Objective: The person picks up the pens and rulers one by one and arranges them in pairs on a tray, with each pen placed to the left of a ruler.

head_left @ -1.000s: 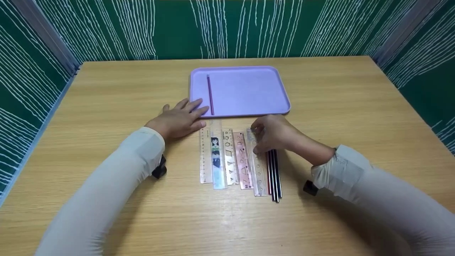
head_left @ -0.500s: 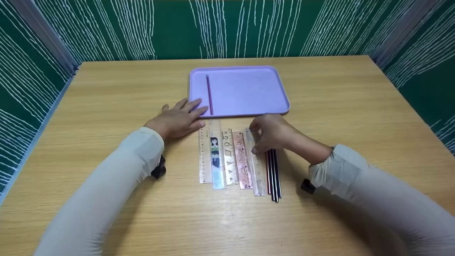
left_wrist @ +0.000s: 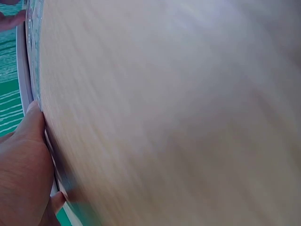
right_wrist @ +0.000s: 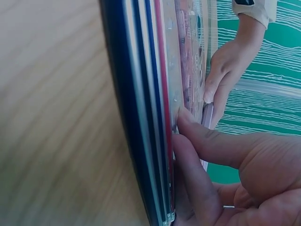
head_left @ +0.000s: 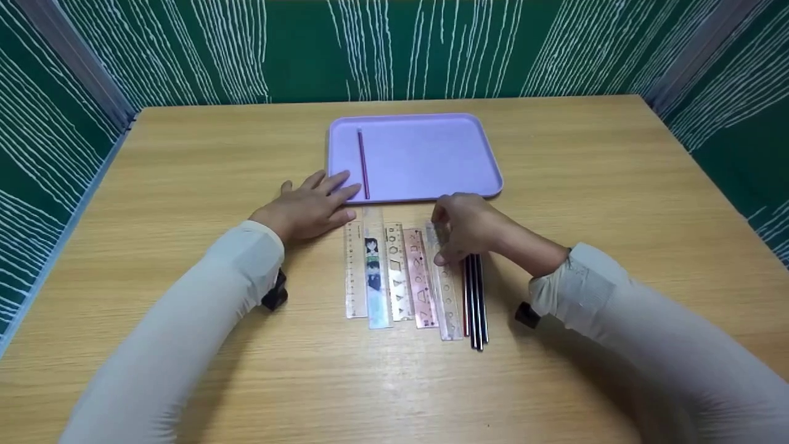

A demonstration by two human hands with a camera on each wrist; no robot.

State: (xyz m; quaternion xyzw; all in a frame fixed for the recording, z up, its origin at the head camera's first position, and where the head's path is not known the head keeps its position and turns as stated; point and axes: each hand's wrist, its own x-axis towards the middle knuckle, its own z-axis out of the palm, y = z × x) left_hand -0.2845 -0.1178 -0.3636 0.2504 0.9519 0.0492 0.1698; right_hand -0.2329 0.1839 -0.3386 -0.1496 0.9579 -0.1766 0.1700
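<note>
My left hand (head_left: 308,206) lies flat with fingers spread over the front left corner of a purple tray (head_left: 431,198). In the tray lies a dark red pencil (head_left: 363,163). My right hand (head_left: 471,225) is bent over the upper end of a clear ruler (head_left: 451,308), the rightmost in a row. Its thumb and curled forefinger pinch the ruler's edge in the right wrist view. Several dark pencils (head_left: 478,308) and a red pencil (right_wrist: 164,80) lie along that ruler's right side, their upper ends hidden under the hand. The ruler lies flat on the table.
Left of the clear ruler lie a pink ruler (head_left: 422,290), a stencil ruler (head_left: 399,290), a ruler with cartoon figures (head_left: 377,308) and a plain clear ruler (head_left: 355,283). The wooden table (head_left: 246,382) is bounded by green walls (head_left: 302,55) with white streaks.
My right wrist has swung slightly left and up, while its fingertips stay at the clear ruler's upper end. The left hand, tray, rulers and pencils have kept their places.
</note>
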